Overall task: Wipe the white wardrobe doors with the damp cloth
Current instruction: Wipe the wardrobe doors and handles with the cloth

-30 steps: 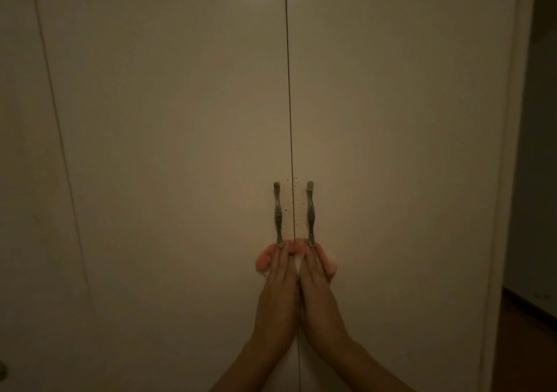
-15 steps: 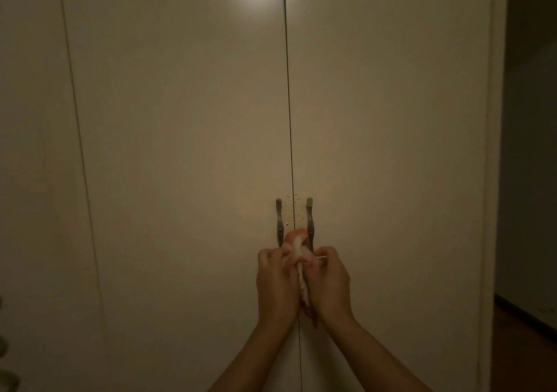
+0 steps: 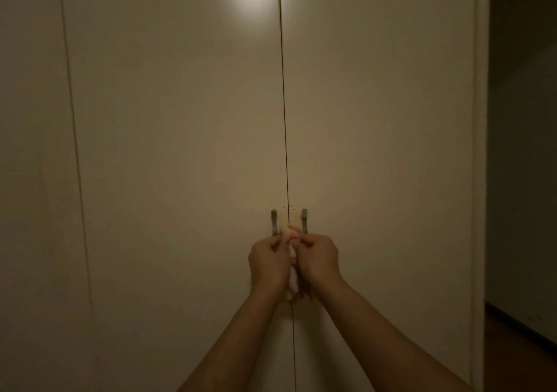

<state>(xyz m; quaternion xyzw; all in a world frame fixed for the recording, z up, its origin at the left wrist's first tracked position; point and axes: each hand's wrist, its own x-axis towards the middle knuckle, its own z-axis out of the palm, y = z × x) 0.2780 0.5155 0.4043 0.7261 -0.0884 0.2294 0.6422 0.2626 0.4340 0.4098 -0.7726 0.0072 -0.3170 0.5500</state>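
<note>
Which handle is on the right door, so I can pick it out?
Follow the dark seam between the two white doors down to the hands. Two metal handles flank it just above the knuckles; yours is the right handle, above the right hand, on the seam's far side from the left handle.

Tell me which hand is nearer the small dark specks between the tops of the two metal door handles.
Neither clearly. The left hand and right hand both sit below the specks, either side of the seam.

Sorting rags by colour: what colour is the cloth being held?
Pinkish-orange and white, the cloth bunched between both hands, head view.
</note>
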